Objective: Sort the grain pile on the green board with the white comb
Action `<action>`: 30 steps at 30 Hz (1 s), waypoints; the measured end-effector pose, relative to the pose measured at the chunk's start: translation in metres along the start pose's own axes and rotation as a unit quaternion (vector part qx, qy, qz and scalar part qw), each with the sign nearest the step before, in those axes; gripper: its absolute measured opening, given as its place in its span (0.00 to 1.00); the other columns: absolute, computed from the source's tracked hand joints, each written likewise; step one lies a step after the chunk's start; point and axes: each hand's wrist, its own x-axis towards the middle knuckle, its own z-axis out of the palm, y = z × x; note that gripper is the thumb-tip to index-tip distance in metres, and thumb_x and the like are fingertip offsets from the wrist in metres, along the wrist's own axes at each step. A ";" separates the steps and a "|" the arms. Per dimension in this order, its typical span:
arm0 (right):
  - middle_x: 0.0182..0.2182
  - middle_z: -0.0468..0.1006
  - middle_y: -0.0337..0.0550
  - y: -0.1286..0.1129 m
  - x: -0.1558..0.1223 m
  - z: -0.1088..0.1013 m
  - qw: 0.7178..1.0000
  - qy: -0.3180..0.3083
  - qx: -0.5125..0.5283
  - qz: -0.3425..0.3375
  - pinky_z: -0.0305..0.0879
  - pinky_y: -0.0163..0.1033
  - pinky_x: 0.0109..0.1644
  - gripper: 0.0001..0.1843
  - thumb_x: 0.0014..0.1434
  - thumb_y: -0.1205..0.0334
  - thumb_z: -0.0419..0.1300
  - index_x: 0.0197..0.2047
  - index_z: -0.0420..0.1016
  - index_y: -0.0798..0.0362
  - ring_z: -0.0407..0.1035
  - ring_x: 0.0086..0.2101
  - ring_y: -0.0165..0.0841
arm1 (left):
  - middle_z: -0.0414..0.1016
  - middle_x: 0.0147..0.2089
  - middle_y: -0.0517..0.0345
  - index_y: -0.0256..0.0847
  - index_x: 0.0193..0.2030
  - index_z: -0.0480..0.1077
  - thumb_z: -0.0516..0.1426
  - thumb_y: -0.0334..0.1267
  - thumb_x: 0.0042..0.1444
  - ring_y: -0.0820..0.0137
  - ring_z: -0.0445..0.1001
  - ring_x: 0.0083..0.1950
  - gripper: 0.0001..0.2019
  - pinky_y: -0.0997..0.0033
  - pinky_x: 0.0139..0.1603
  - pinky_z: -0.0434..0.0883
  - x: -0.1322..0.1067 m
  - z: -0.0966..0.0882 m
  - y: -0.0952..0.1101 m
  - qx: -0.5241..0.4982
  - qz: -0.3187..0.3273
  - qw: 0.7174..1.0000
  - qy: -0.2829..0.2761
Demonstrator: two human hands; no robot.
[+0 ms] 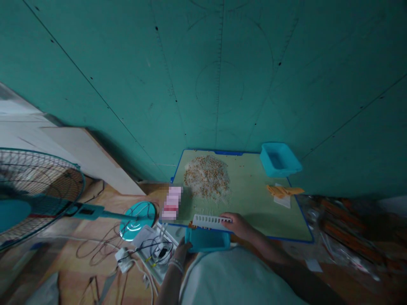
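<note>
Slotted strip: While the right hand (pixel 237 223) pinches its right end between thumb and fingers, the flat white slotted strip (pixel 208 221) spans the near edge of the pale-green, blue-rimmed table (pixel 251 203); whether it touches the surface cannot be told.
Near tub: The left hand (pixel 182 250) is closed on the left side of a blue rectangular plastic tub (pixel 208 240), which sits at the table's near edge, just below the strip and close to the wearer's body.
Grain heap: A loose mound of white grains mixed with round brown beads (pixel 208 178) lies on the table's left half, beyond both hands and touching neither.
Far corner: A second blue plastic tub (pixel 280 160) stands at the far right, with an orange cloth (pixel 282 191) nearer.
Hidden: Most of the left fingers are out of sight; brown bits under the strip are blurred.
Pixelated: A pink-and-white item (pixel 172 203) at the table's left edge is unreadable.
Cut off: The round wire-caged fan (pixel 41 190) leaves the view at left.
</note>
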 end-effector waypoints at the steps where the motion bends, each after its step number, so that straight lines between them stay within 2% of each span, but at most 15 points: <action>1: 0.39 0.79 0.47 0.001 0.000 0.002 1.000 0.002 0.003 0.003 0.67 0.41 0.45 0.18 0.52 0.58 0.54 0.43 0.76 0.56 0.72 0.40 0.38 | 0.75 0.25 0.58 0.41 0.41 0.68 0.58 0.24 0.33 0.67 0.73 0.25 0.23 0.67 0.30 0.71 0.000 0.000 0.000 0.004 -0.001 1.000 0.001; 7: 0.40 0.79 0.46 0.004 -0.003 0.013 1.000 0.010 0.006 0.019 0.66 0.42 0.47 0.16 0.51 0.62 0.56 0.43 0.77 0.54 0.72 0.41 0.38 | 0.75 0.26 0.58 0.42 0.41 0.67 0.59 0.25 0.35 0.66 0.74 0.27 0.22 0.68 0.32 0.71 0.006 -0.005 -0.002 0.018 0.008 1.000 -0.009; 17: 0.42 0.79 0.48 -0.002 -0.020 0.014 1.000 -0.002 -0.010 -0.026 0.64 0.43 0.51 0.16 0.55 0.61 0.53 0.42 0.77 0.54 0.71 0.43 0.38 | 0.72 0.23 0.60 0.40 0.38 0.67 0.57 0.24 0.36 0.69 0.70 0.22 0.19 0.70 0.27 0.69 0.006 -0.009 -0.002 0.043 0.003 0.999 0.018; 25: 0.41 0.79 0.47 0.004 -0.021 0.014 0.999 0.021 -0.024 -0.023 0.64 0.44 0.51 0.14 0.55 0.60 0.53 0.41 0.77 0.53 0.71 0.43 0.38 | 0.75 0.26 0.56 0.39 0.43 0.70 0.58 0.23 0.32 0.62 0.74 0.30 0.25 0.64 0.35 0.71 -0.001 0.001 0.004 0.020 -0.018 0.999 0.030; 30: 0.42 0.79 0.46 0.002 -0.022 0.013 0.999 0.017 -0.028 -0.029 0.64 0.44 0.51 0.14 0.55 0.60 0.53 0.41 0.77 0.52 0.71 0.43 0.37 | 0.75 0.26 0.58 0.39 0.44 0.68 0.57 0.24 0.33 0.64 0.74 0.28 0.25 0.64 0.34 0.71 0.000 0.001 0.001 0.015 -0.006 1.000 -0.006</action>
